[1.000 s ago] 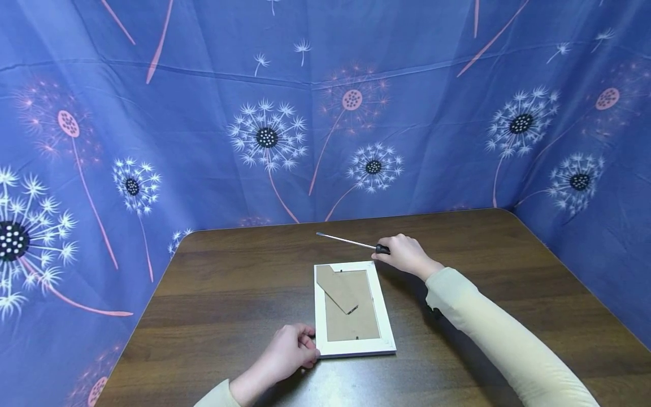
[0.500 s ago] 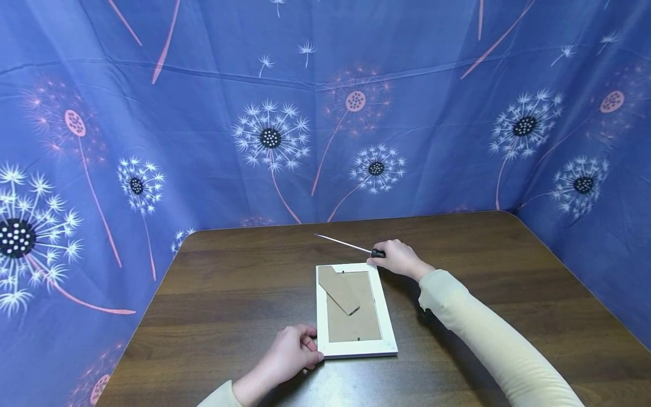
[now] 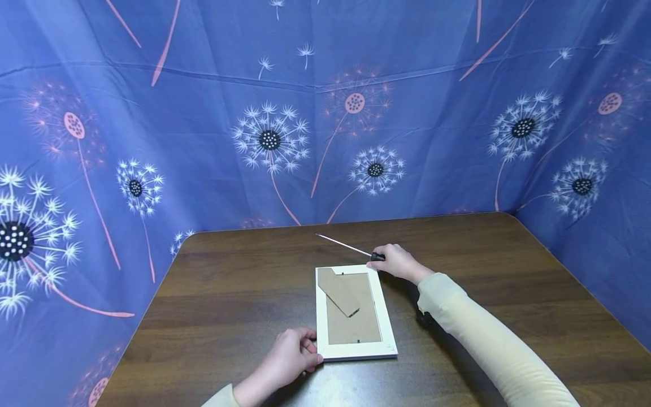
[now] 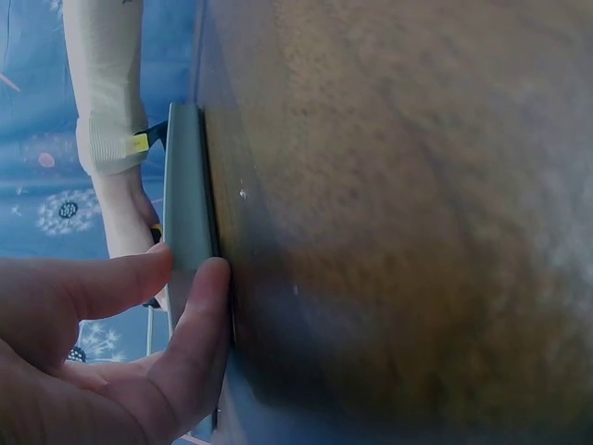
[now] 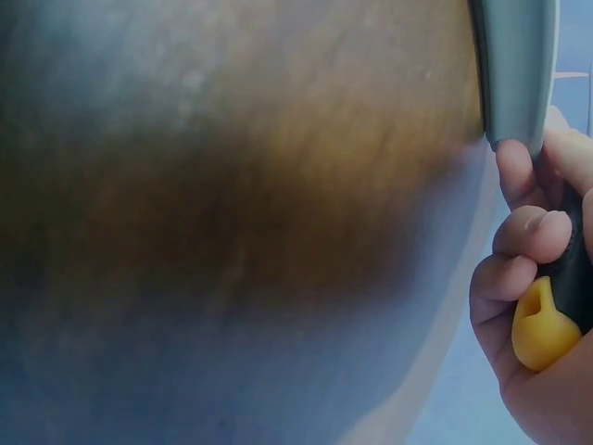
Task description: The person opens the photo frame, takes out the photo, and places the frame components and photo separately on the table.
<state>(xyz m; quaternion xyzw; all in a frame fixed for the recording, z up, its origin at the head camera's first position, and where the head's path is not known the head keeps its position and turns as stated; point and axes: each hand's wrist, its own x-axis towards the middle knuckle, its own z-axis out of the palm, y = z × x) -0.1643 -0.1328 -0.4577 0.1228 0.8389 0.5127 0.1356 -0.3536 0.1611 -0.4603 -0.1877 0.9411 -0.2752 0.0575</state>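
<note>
A white picture frame point(image 3: 383, 316) lies back side up on the table, its brown backing board point(image 3: 356, 330) and fold-out stand point(image 3: 338, 291) showing. My left hand point(image 3: 290, 356) pinches its near left corner; in the left wrist view, thumb and finger meet around the frame's edge point(image 4: 188, 204). At the far right corner is my right hand point(image 3: 399, 264), fingers wrapped around a screwdriver point(image 3: 344, 245) while fingertips touch the frame. The screwdriver's long metal shaft points left beyond the frame. Its black handle ends in a yellow cap point(image 5: 545, 324) in the right wrist view.
The brown wooden table point(image 3: 229, 288) extends on both sides of the frame. Behind it and at the sides hangs a blue cloth point(image 3: 203, 130) printed with dandelions. Small dark tabs point(image 3: 358, 341) sit at the inner edge of the frame's back.
My right hand, with the screwdriver, has come slightly left and down onto the frame's far right corner. My left hand keeps its hold on the near left corner.
</note>
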